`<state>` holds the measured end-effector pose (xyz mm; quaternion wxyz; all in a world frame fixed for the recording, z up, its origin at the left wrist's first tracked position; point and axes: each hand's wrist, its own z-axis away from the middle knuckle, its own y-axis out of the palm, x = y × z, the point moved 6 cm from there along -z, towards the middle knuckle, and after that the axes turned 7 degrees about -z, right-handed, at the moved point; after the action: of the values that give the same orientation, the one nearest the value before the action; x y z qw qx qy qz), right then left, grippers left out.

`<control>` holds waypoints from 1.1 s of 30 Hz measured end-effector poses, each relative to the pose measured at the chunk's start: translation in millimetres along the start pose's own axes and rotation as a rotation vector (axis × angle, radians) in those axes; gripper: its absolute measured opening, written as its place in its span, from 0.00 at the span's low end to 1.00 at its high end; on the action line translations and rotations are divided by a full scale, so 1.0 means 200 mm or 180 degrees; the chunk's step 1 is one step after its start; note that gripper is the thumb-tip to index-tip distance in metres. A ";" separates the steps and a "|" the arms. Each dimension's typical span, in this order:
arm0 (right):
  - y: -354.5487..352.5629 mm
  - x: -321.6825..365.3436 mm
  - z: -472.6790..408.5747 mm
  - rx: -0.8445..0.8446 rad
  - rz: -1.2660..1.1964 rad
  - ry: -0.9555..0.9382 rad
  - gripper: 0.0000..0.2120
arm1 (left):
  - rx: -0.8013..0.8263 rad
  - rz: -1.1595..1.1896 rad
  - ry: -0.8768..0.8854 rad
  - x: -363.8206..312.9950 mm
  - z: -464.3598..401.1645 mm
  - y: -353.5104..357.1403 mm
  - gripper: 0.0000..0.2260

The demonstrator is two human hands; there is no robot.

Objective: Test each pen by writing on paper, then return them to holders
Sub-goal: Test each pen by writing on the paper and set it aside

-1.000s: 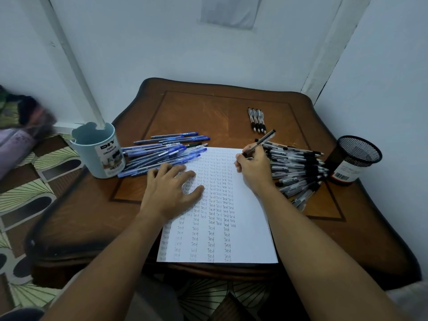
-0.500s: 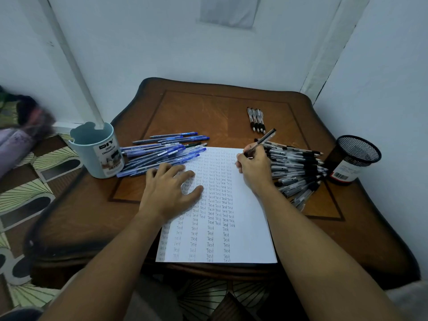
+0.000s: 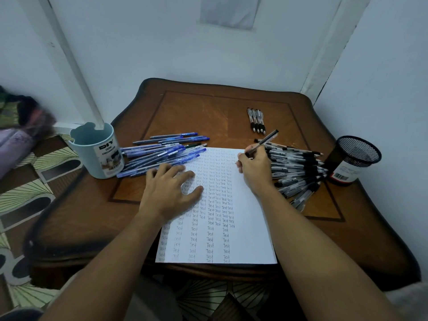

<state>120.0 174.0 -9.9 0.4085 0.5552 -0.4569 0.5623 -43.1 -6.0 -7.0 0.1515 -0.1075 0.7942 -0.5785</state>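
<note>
Brown wooden table: on a white paper sheet (rows of "Test"), left hand rests flat, fingers spread; right hand grips a black-capped clear pen.

A wooden table set in a corner carries pens, paper and two holders.

A sheet of paper filled with handwritten "Test" lies at the near edge, between blue pens beside a pale blue holder and black pens near a black mesh holder; four more pens lie apart behind.
</note>
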 end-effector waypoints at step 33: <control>0.11 0.17 -0.07 0.0315 -0.0953 0.0683 0.11 | -0.0054 -0.0040 0.0068 -0.01 -0.01 0.00 0.30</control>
<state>94.2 181.4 22.8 0.5062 0.5733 -0.2948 0.5730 -42.6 -4.6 -5.9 0.1384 -0.1076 0.8000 -0.5739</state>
